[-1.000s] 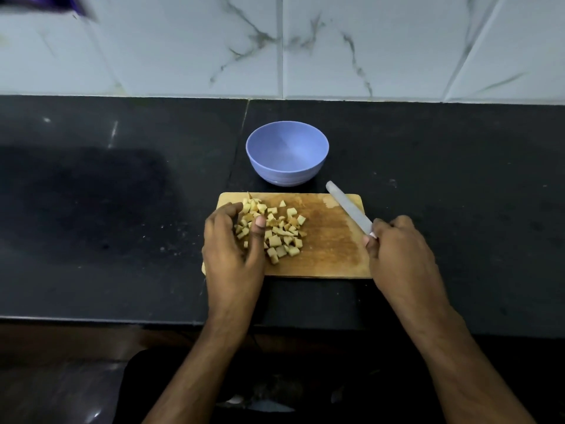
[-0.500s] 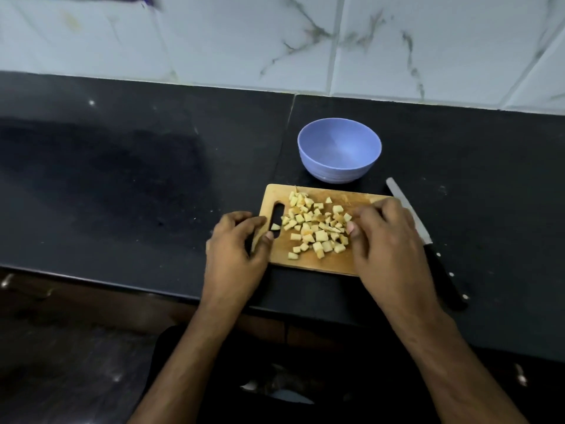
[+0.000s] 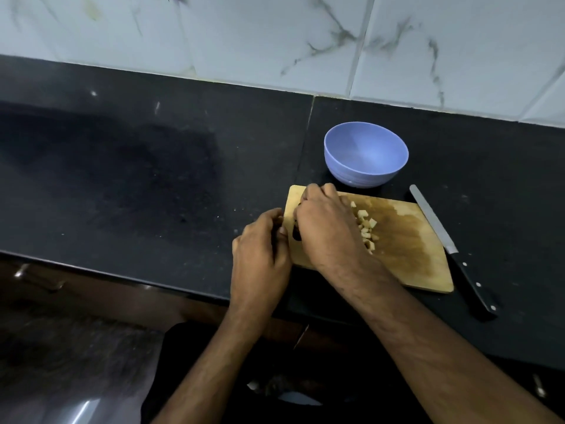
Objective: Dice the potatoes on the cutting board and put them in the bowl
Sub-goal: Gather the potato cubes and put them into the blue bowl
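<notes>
Dicing looks finished: the knife (image 3: pixel 449 246) lies on the bench, right of both hands. The right hand (image 3: pixel 327 228) cups potato cubes (image 3: pixel 367 229) on the board (image 3: pixel 406 243); whether it grips any, I cannot tell. The left hand (image 3: pixel 260 252) curls at the board's edge. Next: carry cubes to the empty bowl (image 3: pixel 366 154) beyond.

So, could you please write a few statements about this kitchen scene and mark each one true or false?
1. The lilac plastic bowl holds potato cubes. False: it is empty.
2. The black-handled knife lies on the black counter, right of the wooden cutting board. True.
3. The right hand holds the knife. False: it covers the diced potato pieces.
4. The left hand is at the board's left edge. True.
</notes>
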`<state>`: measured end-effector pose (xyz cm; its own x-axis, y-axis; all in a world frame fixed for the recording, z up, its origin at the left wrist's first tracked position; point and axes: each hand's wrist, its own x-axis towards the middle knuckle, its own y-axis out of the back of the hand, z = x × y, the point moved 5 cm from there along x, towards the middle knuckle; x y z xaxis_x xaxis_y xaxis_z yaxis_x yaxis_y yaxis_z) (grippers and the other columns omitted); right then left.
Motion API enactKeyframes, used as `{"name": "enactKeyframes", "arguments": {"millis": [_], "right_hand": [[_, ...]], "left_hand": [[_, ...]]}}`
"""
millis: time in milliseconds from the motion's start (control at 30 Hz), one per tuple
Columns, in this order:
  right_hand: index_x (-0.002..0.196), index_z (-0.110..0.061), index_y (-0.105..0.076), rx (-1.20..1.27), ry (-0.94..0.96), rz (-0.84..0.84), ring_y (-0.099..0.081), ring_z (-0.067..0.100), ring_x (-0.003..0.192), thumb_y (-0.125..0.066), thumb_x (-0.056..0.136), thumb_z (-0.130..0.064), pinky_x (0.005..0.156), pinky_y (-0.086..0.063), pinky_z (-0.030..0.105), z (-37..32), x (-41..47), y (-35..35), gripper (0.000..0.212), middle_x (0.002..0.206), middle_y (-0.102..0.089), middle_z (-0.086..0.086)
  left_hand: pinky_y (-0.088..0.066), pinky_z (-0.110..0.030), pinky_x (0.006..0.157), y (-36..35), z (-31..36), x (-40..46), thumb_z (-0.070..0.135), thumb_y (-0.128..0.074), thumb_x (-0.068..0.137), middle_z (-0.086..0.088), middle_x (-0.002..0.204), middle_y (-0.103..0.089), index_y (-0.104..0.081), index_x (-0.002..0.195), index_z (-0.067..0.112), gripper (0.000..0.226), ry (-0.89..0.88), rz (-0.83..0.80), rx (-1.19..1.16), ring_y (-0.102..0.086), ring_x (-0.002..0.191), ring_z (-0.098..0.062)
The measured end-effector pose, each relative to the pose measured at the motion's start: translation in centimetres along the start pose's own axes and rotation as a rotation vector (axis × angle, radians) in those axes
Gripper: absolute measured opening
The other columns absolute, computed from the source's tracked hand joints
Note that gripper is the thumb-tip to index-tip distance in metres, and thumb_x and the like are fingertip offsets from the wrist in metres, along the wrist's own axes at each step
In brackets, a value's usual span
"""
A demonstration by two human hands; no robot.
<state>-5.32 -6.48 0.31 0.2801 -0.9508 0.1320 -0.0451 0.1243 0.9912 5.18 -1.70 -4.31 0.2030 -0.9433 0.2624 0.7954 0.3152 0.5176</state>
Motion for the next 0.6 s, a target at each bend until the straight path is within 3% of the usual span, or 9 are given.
{"name": "enactKeyframes", "arguments": {"millis": [200, 333, 500, 600], "right_hand": [[0.104, -0.02, -0.07, -0.022, -0.015, -0.092, -0.042, 0.025, 0.113, -0.054, 0.095, -0.026, 0.09, -0.039, 0.037, -0.1, 0.2, 0.2, 0.019, 0.112, -0.056, 0.001], [0.098, -0.024, -0.074, 0.011, -0.025, -0.046, -0.044, 0.023, 0.108, -0.059, 0.094, -0.028, 0.088, -0.042, 0.036, 0.0, -0.1, 0.4, 0.016, 0.106, -0.057, -0.001], [0.099, -0.026, -0.073, 0.221, -0.191, 0.19, -0.045, 0.015, 0.103, -0.062, 0.093, -0.031, 0.083, -0.045, 0.031, 4.3, -2.2, 2.0, 0.014, 0.104, -0.058, -0.006], [0.111, -0.026, -0.072, 0.22, -0.246, 0.17, -0.046, 0.012, 0.102, -0.061, 0.094, -0.025, 0.084, -0.047, 0.029, 6.6, -3.5, 1.1, 0.02, 0.107, -0.056, -0.008]], "left_hand": [[-0.038, -0.039, 0.105, -0.1, 0.0, 0.0, 0.023, -0.054, 0.1, 0.014, 0.118, -0.067, -0.061, 0.129, 0.024, 0.03, -0.013, -0.043, 0.091, -0.056, 0.112, -0.004], [-0.033, -0.032, 0.104, -0.2, -0.2, 0.0, 0.025, -0.054, 0.099, 0.014, 0.119, -0.065, -0.06, 0.13, 0.025, 0.031, -0.006, -0.056, 0.108, -0.055, 0.114, -0.005], [-0.03, -0.033, 0.108, -0.4, -0.1, 0.1, 0.044, -0.054, 0.098, 0.013, 0.129, -0.06, -0.059, 0.133, 0.024, 0.04, -0.036, -0.088, 0.132, -0.049, 0.124, -0.004], [-0.022, -0.035, 0.112, -0.7, 0.2, 0.1, 0.06, -0.042, 0.097, 0.012, 0.144, -0.051, -0.056, 0.139, 0.026, 0.056, -0.072, -0.142, 0.22, -0.036, 0.139, -0.005]]}}
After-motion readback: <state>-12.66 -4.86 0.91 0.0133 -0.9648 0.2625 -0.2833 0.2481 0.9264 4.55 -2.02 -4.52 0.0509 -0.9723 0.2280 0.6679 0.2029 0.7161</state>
